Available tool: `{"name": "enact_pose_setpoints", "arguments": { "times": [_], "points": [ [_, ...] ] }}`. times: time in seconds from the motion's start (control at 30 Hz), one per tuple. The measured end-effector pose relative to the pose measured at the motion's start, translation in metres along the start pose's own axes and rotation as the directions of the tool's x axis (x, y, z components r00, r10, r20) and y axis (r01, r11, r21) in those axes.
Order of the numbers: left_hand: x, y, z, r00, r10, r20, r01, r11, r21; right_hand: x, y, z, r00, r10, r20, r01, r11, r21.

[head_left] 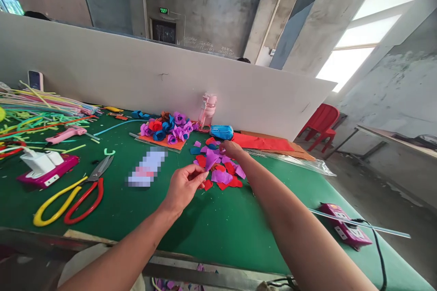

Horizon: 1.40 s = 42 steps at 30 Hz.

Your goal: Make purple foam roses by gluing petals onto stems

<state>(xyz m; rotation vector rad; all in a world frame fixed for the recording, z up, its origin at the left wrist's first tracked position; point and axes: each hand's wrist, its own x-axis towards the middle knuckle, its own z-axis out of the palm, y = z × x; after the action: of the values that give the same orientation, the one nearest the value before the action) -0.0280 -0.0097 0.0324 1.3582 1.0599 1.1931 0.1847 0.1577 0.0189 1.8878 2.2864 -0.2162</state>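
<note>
My left hand (pixel 184 186) is closed in a pinch on a purple paper petal (pixel 212 160), which stands up from the fingertips above the green tabletop. Farther out, my right hand (pixel 232 149) reaches down to the back of a loose pile of cut petals in purple, red and blue. Its fingertips are mostly hidden, so what they hold does not show. A red petal (pixel 235 182) lies at the pile's near edge. Behind and left of the pile, finished paper flowers (pixel 170 128) in purple, red and blue sit on an orange sheet.
Red-and-yellow-handled scissors (pixel 77 191), a pink glue gun (pixel 66 134) and a power strip (pixel 48 172) lie left, near many coloured stems (pixel 44 102). A pink bottle (pixel 208 111), blue pouch (pixel 221 132) and red paper (pixel 264 141) line the back. Another power strip (pixel 344 226) sits right.
</note>
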Motion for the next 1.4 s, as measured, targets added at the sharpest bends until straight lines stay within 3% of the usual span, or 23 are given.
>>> {"name": "enact_pose_setpoints", "arguments": {
  "times": [0.2,0.5,0.87,1.07,1.23,1.4],
  "points": [
    [0.001,-0.001,-0.001,1.000,0.007,-0.022,-0.007,1.000,0.009,-0.003,-0.001,0.002,0.997,0.053,-0.058,-0.054,0.998,-0.014],
    [0.002,-0.002,0.000,1.000,0.005,-0.019,-0.005,1.000,0.004,-0.012,0.009,-0.007,0.967,0.058,-0.249,-0.049,0.998,0.042],
    [0.007,-0.006,-0.001,0.997,0.072,-0.028,-0.072,0.997,0.025,-0.036,0.037,-0.014,0.905,0.193,-0.380,-0.098,0.962,0.254],
    [0.005,-0.003,-0.001,0.999,0.034,-0.020,-0.035,0.998,-0.051,-0.048,0.043,-0.017,0.898,0.265,-0.351,-0.087,0.890,0.447],
    [0.006,-0.002,-0.001,1.000,0.008,0.010,-0.008,0.998,-0.066,-0.046,0.038,-0.011,0.916,0.236,-0.324,-0.006,0.816,0.577],
    [0.009,-0.004,-0.002,1.000,0.001,-0.005,-0.001,0.998,-0.061,-0.046,0.032,-0.006,0.946,0.200,-0.254,0.066,0.649,0.758]
  ]
}}
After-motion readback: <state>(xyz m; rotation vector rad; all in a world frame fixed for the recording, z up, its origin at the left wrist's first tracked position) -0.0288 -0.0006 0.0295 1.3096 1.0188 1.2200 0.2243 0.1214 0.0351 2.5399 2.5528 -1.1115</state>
